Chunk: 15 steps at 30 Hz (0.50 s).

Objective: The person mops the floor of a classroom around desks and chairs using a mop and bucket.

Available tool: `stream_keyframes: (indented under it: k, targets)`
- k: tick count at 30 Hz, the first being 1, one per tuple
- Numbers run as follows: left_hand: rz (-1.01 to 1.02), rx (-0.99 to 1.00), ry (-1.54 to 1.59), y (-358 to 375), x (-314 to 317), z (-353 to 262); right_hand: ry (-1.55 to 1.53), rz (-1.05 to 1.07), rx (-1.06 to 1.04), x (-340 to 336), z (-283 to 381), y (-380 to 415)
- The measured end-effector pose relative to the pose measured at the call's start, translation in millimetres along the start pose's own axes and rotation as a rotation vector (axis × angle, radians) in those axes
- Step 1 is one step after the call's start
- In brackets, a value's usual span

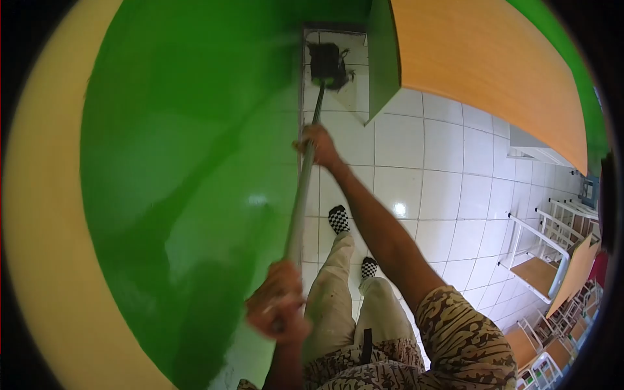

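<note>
A mop with a dark, shaggy head [327, 65] and a long grey handle [299, 211] stretches away from me. Its head lies on the white floor tiles, in the corner between the green wall and a wooden desk. Farther along the handle, my right hand [316, 145] is closed around it with the arm stretched out. My left hand [279, 302], somewhat blurred, grips the handle near its upper end, close to my body.
On my left rises a glossy green wall [175, 182] with a cream band. The desk [481, 58] stands ahead on the right, its green side panel near the mop head. White-framed chairs [536, 270] and more furniture fill the right side. My feet stand on tiles [442, 195].
</note>
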<state>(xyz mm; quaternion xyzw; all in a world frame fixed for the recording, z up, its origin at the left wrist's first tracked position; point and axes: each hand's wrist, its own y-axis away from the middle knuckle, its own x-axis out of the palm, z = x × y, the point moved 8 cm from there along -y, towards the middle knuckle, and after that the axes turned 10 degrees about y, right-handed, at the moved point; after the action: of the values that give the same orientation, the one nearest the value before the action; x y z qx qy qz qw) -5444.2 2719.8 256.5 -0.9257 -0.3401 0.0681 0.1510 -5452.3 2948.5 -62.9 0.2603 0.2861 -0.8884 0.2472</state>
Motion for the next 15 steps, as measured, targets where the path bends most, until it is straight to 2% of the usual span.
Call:
stream_keyframes:
  k: [1, 2, 3, 4, 5, 6, 8, 9, 10, 12, 14, 15]
  targets:
    - [-0.097, -0.031, 0.031, 21, -28, -26, 0.015, -0.024, 0.043, -10, 35, 22]
    - [-0.058, -0.059, 0.036, 37, -46, -59, 0.031, -0.048, 0.086, -19, 79, 52]
    - [-0.019, -0.084, 0.042, 47, -56, -94, 0.025, -0.208, 0.136, -27, 114, 90]
    - [0.159, -0.087, -0.101, 50, -43, -131, -0.055, -0.323, 0.148, -44, 152, 128]
    - [0.059, 0.013, -0.053, 71, -51, -165, -0.055, -0.270, 0.176, -47, 183, 168]
    - [0.047, 0.022, -0.063, 79, -50, -186, -0.086, -0.180, 0.180, -51, 209, 207]
    - [0.027, -0.165, 0.135, 97, -48, -211, -0.220, -0.085, 0.187, -60, 254, 273]
    - [-0.068, -0.128, 0.135, 111, -51, -216, -0.230, -0.083, 0.182, -61, 262, 299]
    - [-0.073, -0.121, 0.127, 122, -50, -219, -0.260, -0.005, 0.143, -52, 266, 321]
    - [0.003, -0.070, 0.147, 140, -45, -225, -0.295, 0.082, 0.105, -49, 270, 338]
    - [-0.061, -0.035, 0.181, 156, -51, -227, -0.348, 0.252, -0.061, -42, 272, 326]
    - [-0.002, 0.011, 0.164, 165, -44, -231, -0.336, 0.189, -0.083, -50, 266, 317]
